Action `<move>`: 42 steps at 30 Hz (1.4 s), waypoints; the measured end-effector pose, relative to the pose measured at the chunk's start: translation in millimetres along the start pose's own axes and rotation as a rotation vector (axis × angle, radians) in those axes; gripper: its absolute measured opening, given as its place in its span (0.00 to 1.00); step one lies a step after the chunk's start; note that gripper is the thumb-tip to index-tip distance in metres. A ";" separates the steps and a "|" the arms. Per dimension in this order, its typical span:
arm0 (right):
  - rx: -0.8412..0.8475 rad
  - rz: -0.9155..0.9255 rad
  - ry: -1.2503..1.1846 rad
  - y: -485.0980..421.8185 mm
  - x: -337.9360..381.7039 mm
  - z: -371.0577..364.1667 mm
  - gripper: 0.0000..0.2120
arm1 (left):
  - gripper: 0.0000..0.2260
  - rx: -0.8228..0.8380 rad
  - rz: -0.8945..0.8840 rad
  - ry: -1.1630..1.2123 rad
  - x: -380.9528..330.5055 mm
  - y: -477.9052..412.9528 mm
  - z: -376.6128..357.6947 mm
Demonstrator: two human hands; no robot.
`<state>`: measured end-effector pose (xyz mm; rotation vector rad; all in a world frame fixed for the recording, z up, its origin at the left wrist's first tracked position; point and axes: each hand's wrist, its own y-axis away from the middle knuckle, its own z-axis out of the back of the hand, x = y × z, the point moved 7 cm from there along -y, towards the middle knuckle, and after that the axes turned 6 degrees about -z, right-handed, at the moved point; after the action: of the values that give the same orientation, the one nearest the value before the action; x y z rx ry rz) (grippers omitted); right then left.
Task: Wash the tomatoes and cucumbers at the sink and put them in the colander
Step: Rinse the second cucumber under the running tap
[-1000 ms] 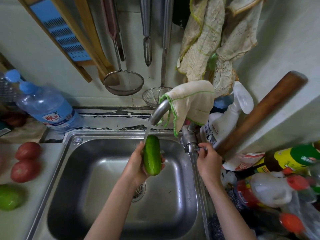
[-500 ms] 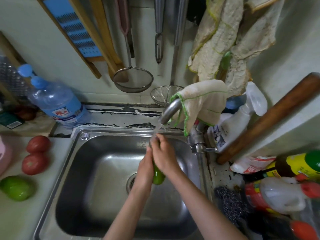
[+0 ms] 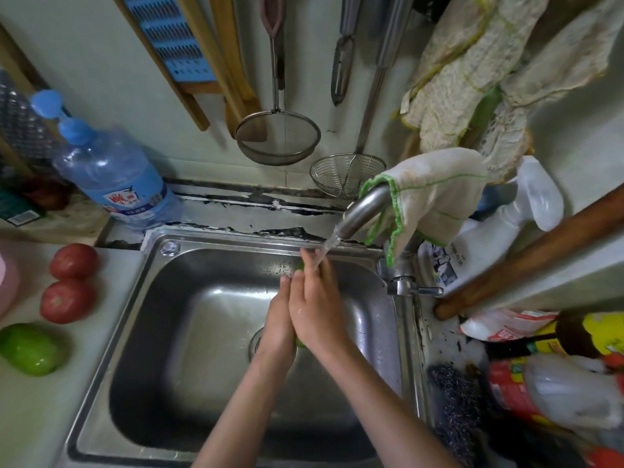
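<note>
Nearest, two bare forearms reaching over a stainless steel sink, deep, round-cornered, smooth and wet, sunk in a pale counter. Over the drain, left hand and right hand pressed together palm to palm, fingers fairly straight, sandwiching a cucumber: only a green sliver showing at the heels of the palms and another at the fingertips. To the right of the sink, a dark wiry scourer and a jumble of plastic bottles lying on their sides, contents impossible to tell. On the counter to the left, a glossy green vegetable, then two red tomatoes just beside each other, apart from the sink. Further back, a thin stream of water falling from a curved metal tap onto the right fingers; a pale cloth with green edging draped over the tap. Behind, a white spray bottle, a brown wooden rolling pin leaning, a clear blue water bottle. On the wall, two wire strainers, a blue grater, lacy rags hanging.
</note>
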<state>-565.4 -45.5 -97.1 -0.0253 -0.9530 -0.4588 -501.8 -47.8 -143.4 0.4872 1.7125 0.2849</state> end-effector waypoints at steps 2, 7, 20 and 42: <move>-0.047 0.002 0.063 -11.7 -3.3 8.7 0.16 | 0.16 0.005 0.030 -0.019 -1.6 3.1 -0.3; 0.119 -0.243 -0.186 -65.3 -13.1 15.9 0.16 | 0.22 0.074 0.120 -0.072 -4.7 17.4 -6.8; 0.000 -0.184 -0.230 -17.6 -10.9 9.9 0.12 | 0.17 0.030 0.085 -0.057 -8.5 5.7 5.9; 0.155 -0.254 -0.656 -20.6 -38.2 11.3 0.05 | 0.20 0.047 -0.053 -0.150 -10.8 -0.7 12.1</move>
<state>-601.0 -47.7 -124.3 0.0921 -1.6467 -0.6257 -488.6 -54.4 -136.7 0.4849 1.5857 0.1661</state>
